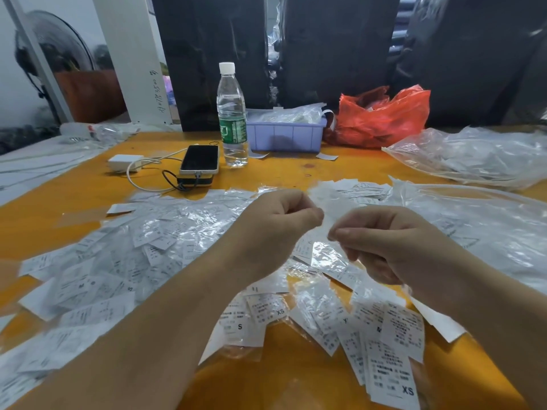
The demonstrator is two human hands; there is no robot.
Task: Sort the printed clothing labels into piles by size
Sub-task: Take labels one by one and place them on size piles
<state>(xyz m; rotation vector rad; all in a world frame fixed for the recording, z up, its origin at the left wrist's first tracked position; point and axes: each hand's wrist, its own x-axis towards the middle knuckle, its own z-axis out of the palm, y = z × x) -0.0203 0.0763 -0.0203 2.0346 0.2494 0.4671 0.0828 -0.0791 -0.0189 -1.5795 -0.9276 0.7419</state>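
Your left hand and right hand are raised above the orange table, both with fingers curled, and together they pinch one pale, blurred label stretched between the two thumbs; whether it is bare or sleeved in clear film cannot be told. The remaining labels lie scattered across the table to your left, mixed with glossy plastic sleeves, and a fanned group sits near your right forearm, with S, XS and M markings readable on several. Treat each label as very light, thin and limp: it will probably bend under its own weight and shift with any draught. Take hold at a short edge or corner with thumb and index fingertip, leaving the printed size letter uncovered so you can read it. Expect the film-covered pieces to be slippery and to cling together; separate overlapping ones by sliding them apart rather than lifting a stack. The water bottle, the phone and the lilac bin stand well apart from the work at the far side.
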